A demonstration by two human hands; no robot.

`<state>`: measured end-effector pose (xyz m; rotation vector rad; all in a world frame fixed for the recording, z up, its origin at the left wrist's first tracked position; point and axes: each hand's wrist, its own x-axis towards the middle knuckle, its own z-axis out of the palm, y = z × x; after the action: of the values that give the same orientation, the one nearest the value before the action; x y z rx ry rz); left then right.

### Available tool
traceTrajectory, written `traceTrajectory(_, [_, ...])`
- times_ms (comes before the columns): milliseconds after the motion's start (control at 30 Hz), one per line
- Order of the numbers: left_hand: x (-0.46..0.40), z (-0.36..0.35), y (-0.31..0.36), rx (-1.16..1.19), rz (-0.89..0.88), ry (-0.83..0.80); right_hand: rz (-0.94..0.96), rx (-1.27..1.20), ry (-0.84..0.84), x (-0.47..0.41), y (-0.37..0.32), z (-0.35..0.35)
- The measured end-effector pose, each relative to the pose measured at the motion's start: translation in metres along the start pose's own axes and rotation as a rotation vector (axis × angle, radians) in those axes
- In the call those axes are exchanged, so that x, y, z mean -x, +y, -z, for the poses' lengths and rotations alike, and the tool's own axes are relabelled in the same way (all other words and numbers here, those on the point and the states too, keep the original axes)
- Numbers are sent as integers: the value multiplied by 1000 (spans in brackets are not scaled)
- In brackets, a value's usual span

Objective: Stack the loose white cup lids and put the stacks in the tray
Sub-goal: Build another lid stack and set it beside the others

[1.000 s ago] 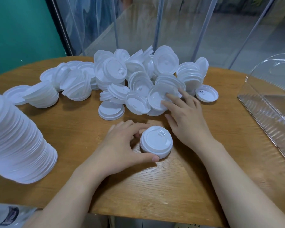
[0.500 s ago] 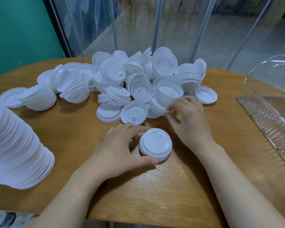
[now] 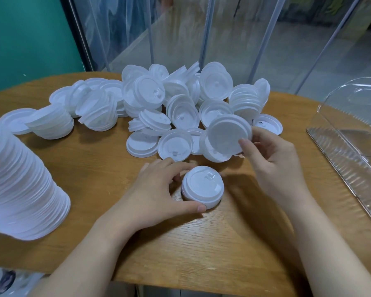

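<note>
While my left hand [image 3: 156,189] curls round the short stack of lids [image 3: 202,191] standing flat on the desk [image 3: 223,249], thumb on its near side and fingers on its far side, my right hand [image 3: 272,163] pinches a small tilted bunch of lids [image 3: 226,138] lifted just beyond that short stack. Farther beyond lies the loose pile of lids [image 3: 159,103], reaching toward the desk's far curved edge. Right of the short stack, across bare wood, the clear tray [image 3: 351,151] sits at the desk's right edge. Left of it leans a tall stack [image 3: 19,185]. Bare wood runs from the short stack to the near edge. I can read no writing.
</note>
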<state>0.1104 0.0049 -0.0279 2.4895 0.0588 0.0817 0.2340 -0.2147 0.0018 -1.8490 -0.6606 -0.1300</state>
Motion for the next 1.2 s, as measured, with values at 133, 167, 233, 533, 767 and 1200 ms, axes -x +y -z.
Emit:
traceTrajectory(133, [0,-2,-2,-3,-7,0,-66,-60,-196,3,-7,9])
traceTrajectory(167, [0,-2,-2,-3,-7,-2,-97,-57,-275,5,-9,10])
traceTrajectory(233, [-1,-2,-3,-9,-12,-1,-132,-15,-392,7,-9,9])
traceTrajectory(533, [-3,-3,-4,-19,-10,-6,-248,151,-498,9,-9,2])
traceTrajectory(767, [-3,-3,-3,-23,-1,-4,-297,162,-551,12,-10,-6])
traceTrajectory(1200, [-2,-3,-2,9,-1,10,-297,228,-454,14,-8,-11])
